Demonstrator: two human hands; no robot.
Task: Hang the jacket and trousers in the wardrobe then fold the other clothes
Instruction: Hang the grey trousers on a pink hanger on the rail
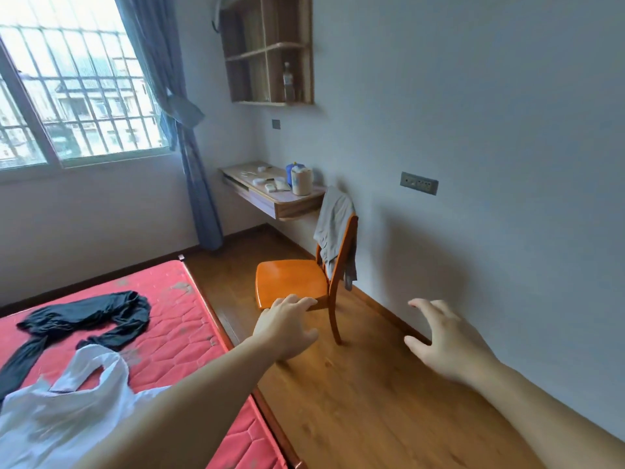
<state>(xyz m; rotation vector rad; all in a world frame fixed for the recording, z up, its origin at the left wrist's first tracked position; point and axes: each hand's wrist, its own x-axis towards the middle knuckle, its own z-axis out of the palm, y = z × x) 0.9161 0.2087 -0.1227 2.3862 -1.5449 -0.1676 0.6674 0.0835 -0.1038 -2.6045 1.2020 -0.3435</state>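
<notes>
Both the left hand (287,324) and right hand (446,340) reach out empty, fingers spread. Beyond them, grey trousers (333,231) drape an orange wooden chair (287,282); left, black (84,316) and white (67,401) garments lie unfolded. Nothing looks hung.

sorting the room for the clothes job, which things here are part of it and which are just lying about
Part of the job:
- grey garment draped over the chair back
- black garment on the red mattress
- white garment on the mattress
- left hand and right hand, both empty

Just lying about:
- orange wooden chair
- wall desk with containers
- bottle on the wall shelf
</notes>
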